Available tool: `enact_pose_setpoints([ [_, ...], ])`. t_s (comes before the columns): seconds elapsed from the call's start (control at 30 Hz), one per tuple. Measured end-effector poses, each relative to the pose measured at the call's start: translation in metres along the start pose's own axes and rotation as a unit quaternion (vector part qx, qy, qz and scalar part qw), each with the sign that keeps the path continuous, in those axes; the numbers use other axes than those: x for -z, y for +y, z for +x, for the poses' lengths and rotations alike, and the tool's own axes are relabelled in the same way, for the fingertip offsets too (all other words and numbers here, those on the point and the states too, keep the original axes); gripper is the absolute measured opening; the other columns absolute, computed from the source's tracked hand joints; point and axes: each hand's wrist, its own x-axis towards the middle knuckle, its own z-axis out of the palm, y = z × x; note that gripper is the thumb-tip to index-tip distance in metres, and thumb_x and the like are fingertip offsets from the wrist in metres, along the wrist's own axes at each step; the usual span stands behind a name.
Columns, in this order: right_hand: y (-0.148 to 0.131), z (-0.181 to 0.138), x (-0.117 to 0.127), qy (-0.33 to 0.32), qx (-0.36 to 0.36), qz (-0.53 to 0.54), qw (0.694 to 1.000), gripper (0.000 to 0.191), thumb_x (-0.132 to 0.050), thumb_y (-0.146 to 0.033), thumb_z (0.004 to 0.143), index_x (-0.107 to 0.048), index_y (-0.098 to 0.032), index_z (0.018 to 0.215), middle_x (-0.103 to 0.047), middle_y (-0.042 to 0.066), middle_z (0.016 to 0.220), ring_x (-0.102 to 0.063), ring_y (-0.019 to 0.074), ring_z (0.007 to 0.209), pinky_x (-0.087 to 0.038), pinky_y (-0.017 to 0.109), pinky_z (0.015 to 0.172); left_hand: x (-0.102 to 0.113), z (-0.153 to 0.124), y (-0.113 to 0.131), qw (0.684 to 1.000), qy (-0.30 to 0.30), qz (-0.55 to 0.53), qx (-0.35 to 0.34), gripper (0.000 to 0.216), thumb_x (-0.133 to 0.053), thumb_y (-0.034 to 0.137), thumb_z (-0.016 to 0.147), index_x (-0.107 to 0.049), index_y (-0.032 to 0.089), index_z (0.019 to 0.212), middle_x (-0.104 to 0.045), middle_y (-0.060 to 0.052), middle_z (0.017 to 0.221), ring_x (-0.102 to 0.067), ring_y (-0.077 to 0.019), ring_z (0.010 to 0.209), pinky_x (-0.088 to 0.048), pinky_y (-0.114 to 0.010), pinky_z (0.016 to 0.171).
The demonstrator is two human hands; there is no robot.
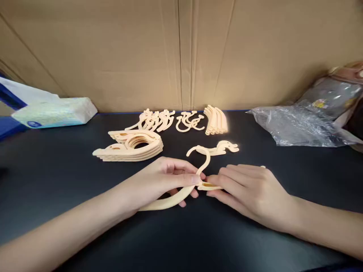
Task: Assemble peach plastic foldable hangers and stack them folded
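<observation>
A cream plastic hanger with a hook on top is pinched at its centre by my left hand, thumb in front and fingers behind. One curved hanger arm runs down and left beneath that hand. My right hand grips a second hanger arm whose hollow end meets the hanger's middle just below the hook; most of this arm is hidden under the fingers. Just behind the hook lies a loose cream piece with a curled end. A small pale tip shows beyond my right hand's knuckles.
On the black table, a stack of folded hangers stands left of centre. Behind are several ribbed curved parts, loose hooks and a bundle of arm pieces. A tissue pack lies left, clear plastic bags right. Cardboard backs the table.
</observation>
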Motion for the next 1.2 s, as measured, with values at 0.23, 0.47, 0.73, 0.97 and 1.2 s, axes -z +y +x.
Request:
enact_pose_setpoints([
  [0.23, -0.001, 0.001, 0.001, 0.008, 0.005, -0.029, 1.0, 0.021, -0.051, -0.026, 0.099, -0.067, -0.015, 0.092, -0.063, -0.002, 0.068, -0.055, 0.0108, 0.059, -0.035, 0.028, 0.052, 0.005, 0.001, -0.003, 1.0, -0.011, 0.0, -0.008, 0.018, -0.071, 0.033, 0.086, -0.074, 0.017, 0.093, -0.071, 0.001, 0.078, -0.064, -0.0099, 0.073, -0.057, -0.014, 0.064],
  [0.47, -0.002, 0.002, 0.001, 0.017, 0.025, -0.055, 0.998, 0.019, -0.054, -0.026, 0.098, -0.068, -0.015, 0.094, -0.058, -0.003, 0.064, -0.047, 0.0118, 0.056, -0.031, 0.028, 0.052, 0.004, 0.002, -0.005, 1.0, -0.006, 0.0, -0.022, 0.015, -0.071, 0.031, 0.085, -0.074, 0.018, 0.092, -0.071, 0.001, 0.076, -0.063, -0.0092, 0.071, -0.056, -0.014, 0.063],
  [0.73, -0.002, 0.001, 0.001, 0.017, 0.037, -0.053, 0.998, 0.02, -0.053, -0.026, 0.098, -0.069, -0.014, 0.098, -0.055, -0.003, 0.062, -0.044, 0.0112, 0.054, -0.031, 0.027, 0.05, 0.003, -0.001, -0.005, 1.0, 0.008, 0.01, -0.02, 0.016, -0.072, 0.032, 0.084, -0.075, 0.017, 0.087, -0.071, 0.001, 0.072, -0.062, -0.0083, 0.067, -0.054, -0.012, 0.062],
  [0.97, -0.003, 0.0, 0.001, 0.02, 0.038, -0.042, 0.998, 0.022, -0.052, -0.026, 0.099, -0.068, -0.013, 0.104, -0.058, -0.004, 0.064, -0.048, 0.0095, 0.053, -0.035, 0.026, 0.049, 0.004, 0.002, -0.009, 0.999, 0.015, 0.013, -0.038, 0.02, -0.075, 0.036, 0.081, -0.076, 0.018, 0.088, -0.072, 0.002, 0.073, -0.063, -0.0078, 0.066, -0.052, -0.011, 0.063],
  [1.2, -0.003, 0.0, 0.001, 0.006, 0.026, -0.012, 1.0, 0.024, -0.049, -0.025, 0.1, -0.069, -0.012, 0.103, -0.059, -0.003, 0.065, -0.05, 0.0095, 0.052, -0.039, 0.026, 0.049, 0.005, 0.003, -0.011, 0.999, 0.014, 0.027, -0.034, 0.02, -0.072, 0.037, 0.084, -0.076, 0.019, 0.091, -0.074, 0.001, 0.078, -0.064, -0.0088, 0.069, -0.052, -0.013, 0.065],
])
